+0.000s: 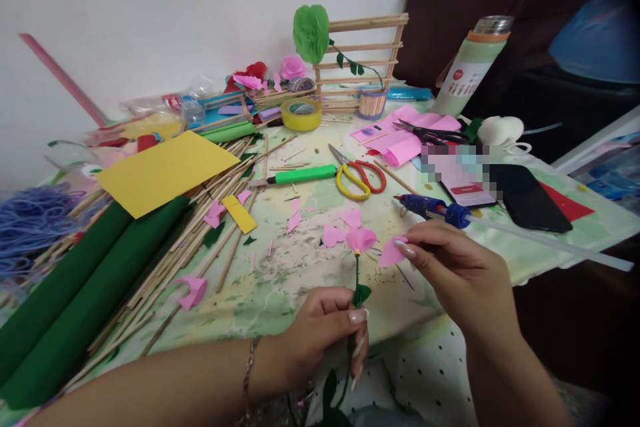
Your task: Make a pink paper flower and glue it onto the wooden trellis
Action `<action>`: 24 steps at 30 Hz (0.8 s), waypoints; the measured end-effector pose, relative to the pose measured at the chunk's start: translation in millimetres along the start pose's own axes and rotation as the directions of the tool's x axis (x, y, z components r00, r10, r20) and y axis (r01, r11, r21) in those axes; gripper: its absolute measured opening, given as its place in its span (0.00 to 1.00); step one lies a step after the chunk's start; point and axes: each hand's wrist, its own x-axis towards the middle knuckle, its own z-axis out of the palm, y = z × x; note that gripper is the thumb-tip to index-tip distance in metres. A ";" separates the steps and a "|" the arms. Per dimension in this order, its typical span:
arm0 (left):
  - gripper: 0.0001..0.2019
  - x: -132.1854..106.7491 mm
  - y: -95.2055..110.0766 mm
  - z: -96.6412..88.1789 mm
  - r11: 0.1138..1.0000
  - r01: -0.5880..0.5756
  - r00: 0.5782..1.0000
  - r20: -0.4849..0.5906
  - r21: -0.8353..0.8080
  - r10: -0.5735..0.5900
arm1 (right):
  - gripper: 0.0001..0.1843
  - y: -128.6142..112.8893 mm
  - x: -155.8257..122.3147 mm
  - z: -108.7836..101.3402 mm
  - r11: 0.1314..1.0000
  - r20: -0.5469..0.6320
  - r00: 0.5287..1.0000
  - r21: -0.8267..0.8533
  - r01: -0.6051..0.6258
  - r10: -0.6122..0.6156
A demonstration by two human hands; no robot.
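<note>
My left hand is closed around the green stem of a paper flower, which stands upright with pink petals at its top. A green paper leaf sits on the stem just above my fingers, and more leaves hang below the hand. Between thumb and fingertips, my right hand pinches a loose pink paper petal, held just right of the flower and apart from it. Beyond my right hand lies a blue glue gun with a long glue stick. Cut pink petals lie on the table behind the flower.
Scissors, a green utility knife and yellow tape lie mid-table. Wooden sticks, yellow card and green paper rolls cover the left. Phones and a bottle are right; a stick fence stands behind.
</note>
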 end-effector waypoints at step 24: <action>0.24 -2.4 8.3 6.7 0.973 0.121 0.993 -0.020 0.199 -0.119 | 0.08 11.5 3.4 22.0 0.910 0.044 0.968 -0.333 0.247 -0.247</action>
